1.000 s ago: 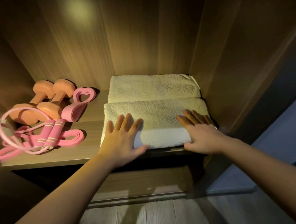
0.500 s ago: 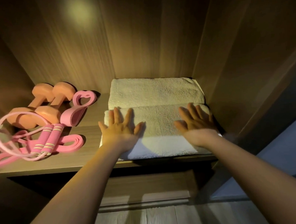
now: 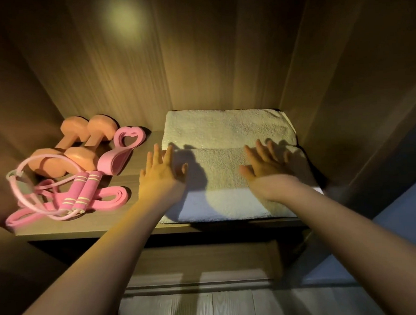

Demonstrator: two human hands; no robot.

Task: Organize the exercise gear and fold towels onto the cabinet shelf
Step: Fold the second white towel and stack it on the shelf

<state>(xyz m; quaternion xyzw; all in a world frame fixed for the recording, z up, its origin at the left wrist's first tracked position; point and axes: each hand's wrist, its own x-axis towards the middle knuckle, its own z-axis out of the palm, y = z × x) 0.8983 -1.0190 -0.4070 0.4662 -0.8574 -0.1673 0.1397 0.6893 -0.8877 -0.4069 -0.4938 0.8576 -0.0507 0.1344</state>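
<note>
Two folded cream towels lie on the right half of the wooden shelf [image 3: 121, 184]: the rear towel [image 3: 227, 128] against the back wall and the front towel [image 3: 218, 181] by the shelf's front edge. My left hand [image 3: 161, 174] lies flat with straight fingers on the front towel's left end. My right hand [image 3: 266, 166] lies flat on its right part, fingers spread. On the shelf's left are two orange dumbbells [image 3: 79, 145], a pink heart-ended band [image 3: 121, 150], a pink jump rope [image 3: 82, 191] and a flat pink resistance band [image 3: 107, 202].
Wooden cabinet walls close in the shelf at the back, left and right [image 3: 345, 114]. A lower cabinet panel [image 3: 198, 262] and pale floor planks [image 3: 211, 310] lie below the shelf edge. A blue-grey surface [image 3: 400, 218] shows at the right.
Both hands have slid farther back over the front towel, from its near edge toward the fold line, pushing the front towel deeper onto the shelf. The exercise gear has not moved.
</note>
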